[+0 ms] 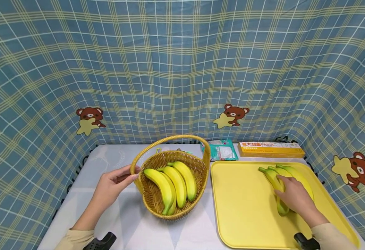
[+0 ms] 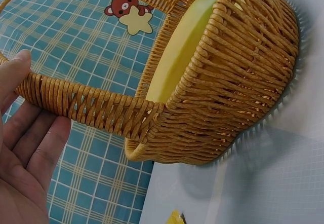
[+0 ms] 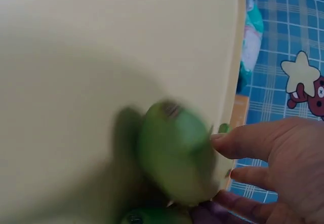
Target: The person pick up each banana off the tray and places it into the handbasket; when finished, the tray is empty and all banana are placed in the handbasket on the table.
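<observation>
A wicker basket (image 1: 182, 216) with a tall hoop handle stands on the table, several yellow bananas (image 1: 177, 180) lying side by side in it. My left hand (image 1: 112, 185) holds the left side of the handle (image 2: 81, 100), thumb on one side and fingers on the other. On the yellow tray (image 1: 242, 208) to the right, my right hand (image 1: 295, 194) grips the leftmost banana (image 1: 271, 177) around its middle. The held banana's greenish end (image 3: 174, 143) is blurred in the right wrist view. More bananas (image 1: 299, 177) lie beside it, partly hidden by the hand.
Behind the tray lies a yellow pasta box (image 1: 271, 151), with a teal packet (image 1: 223, 151) to its left. Small items behind the basket are mostly hidden. A blue plaid curtain (image 1: 170, 86) with bear prints hangs around the table.
</observation>
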Demonstrator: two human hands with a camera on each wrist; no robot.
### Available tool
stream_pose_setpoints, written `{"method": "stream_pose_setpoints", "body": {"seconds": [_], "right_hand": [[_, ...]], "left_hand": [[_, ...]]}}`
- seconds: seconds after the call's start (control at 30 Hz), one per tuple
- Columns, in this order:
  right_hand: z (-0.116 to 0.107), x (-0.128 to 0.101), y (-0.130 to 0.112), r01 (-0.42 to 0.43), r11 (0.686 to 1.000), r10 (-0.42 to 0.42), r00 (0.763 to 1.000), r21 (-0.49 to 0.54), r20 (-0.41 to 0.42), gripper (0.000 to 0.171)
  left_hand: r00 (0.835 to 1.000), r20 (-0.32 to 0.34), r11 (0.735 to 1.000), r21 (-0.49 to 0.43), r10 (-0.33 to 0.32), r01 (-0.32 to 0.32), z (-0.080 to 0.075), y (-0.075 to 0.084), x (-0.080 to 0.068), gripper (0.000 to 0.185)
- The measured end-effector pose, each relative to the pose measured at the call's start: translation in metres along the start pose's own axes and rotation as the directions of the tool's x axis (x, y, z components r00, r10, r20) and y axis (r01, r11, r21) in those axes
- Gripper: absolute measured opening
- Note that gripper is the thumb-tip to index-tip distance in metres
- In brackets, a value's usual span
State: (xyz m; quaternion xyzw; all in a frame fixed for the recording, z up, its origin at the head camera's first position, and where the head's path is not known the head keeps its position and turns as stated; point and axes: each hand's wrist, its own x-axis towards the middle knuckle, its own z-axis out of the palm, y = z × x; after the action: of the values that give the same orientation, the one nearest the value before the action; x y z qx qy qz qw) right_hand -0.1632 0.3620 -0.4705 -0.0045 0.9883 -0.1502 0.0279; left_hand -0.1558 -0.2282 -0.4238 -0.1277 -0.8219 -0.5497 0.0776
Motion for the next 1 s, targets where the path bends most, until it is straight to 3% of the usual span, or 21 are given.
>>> {"method": "stream_pose_setpoints", "body": {"seconds": [0.3, 0.5, 0.8, 1.0], "right_hand": [[0.004, 0.003, -0.001, 0.014, 0.999, -0.016, 0.997, 0.031, 0.077, 0.07], [0.002, -0.004, -0.01, 0.048, 0.998, -0.049, 0.998, 0.036, 0.033, 0.064], [-0.019, -0.024, -0.06, 0.162, 0.982, -0.162, 0.987, 0.101, -0.004, 0.059], [-0.03, -0.035, -0.104, 0.283, 0.956, -0.277, 0.957, 0.078, -0.086, 0.055]], "left_hand": [[1.0, -0.008, 1.0, 0.009, -0.016, 0.016, -0.001, 0.001, -0.002, 0.032], [1.0, -0.005, 1.0, 0.011, -0.022, 0.023, -0.001, 0.002, -0.002, 0.032], [1.0, -0.004, 1.0, 0.013, -0.02, 0.021, -0.001, 0.002, -0.002, 0.032], [1.0, -0.001, 1.0, 0.011, -0.01, 0.01, 0.0, 0.001, -0.001, 0.031]]}}
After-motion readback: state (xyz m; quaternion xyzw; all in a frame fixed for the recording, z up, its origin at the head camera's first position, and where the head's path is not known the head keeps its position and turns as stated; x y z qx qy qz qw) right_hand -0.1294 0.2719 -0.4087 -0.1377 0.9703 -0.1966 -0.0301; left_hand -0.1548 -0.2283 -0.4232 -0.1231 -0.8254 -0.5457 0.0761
